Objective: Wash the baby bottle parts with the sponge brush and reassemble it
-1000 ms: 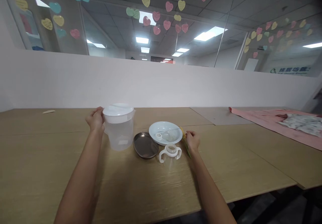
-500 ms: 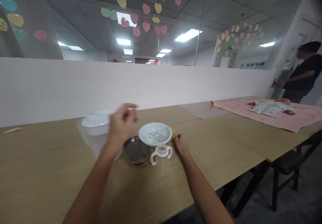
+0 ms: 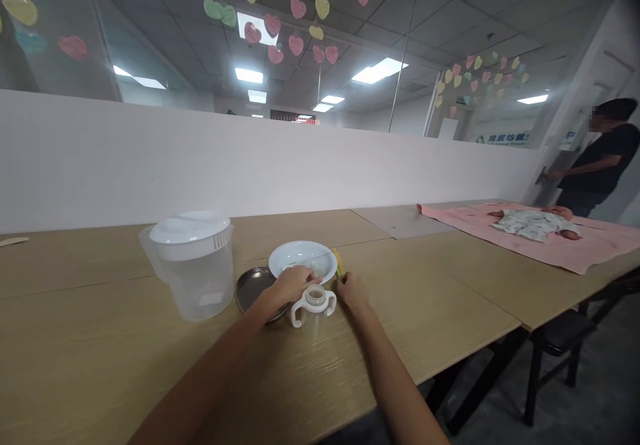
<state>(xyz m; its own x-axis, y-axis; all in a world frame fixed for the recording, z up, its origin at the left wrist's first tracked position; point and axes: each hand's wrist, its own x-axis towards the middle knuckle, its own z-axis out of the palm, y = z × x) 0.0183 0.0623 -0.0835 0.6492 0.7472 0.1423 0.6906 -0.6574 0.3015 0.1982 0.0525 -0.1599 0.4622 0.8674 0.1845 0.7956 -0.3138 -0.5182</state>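
Note:
My left hand (image 3: 294, 283) reaches over the near rim of a white bowl (image 3: 280, 253), its fingers bent down inside. Those fingers partly cover the clear and white parts lying in the bowl, so what they pinch cannot be made out. My right hand (image 3: 354, 291) rests on the table with curled fingers, at the near end of a thin yellow and green utensil (image 3: 339, 263) beside the bowl. Between the hands stands a clear baby bottle (image 3: 314, 301) without a cap, fitted with a white two-handled holder. A shallow metal dish (image 3: 250, 288) sits partly under my left wrist.
A lidded translucent plastic pitcher (image 3: 200, 278) stands left of the dish. Farther right, a baby doll (image 3: 533, 221) in patterned clothes lies on a pink towel (image 3: 560, 256). A person (image 3: 603, 155) stands at the door. Below the table's right edge is a black stool (image 3: 563, 331).
My left hand has come down from beside the pitcher, moving right into the bowl. My right hand stays by the yellow and green utensil. The view has shifted slightly.

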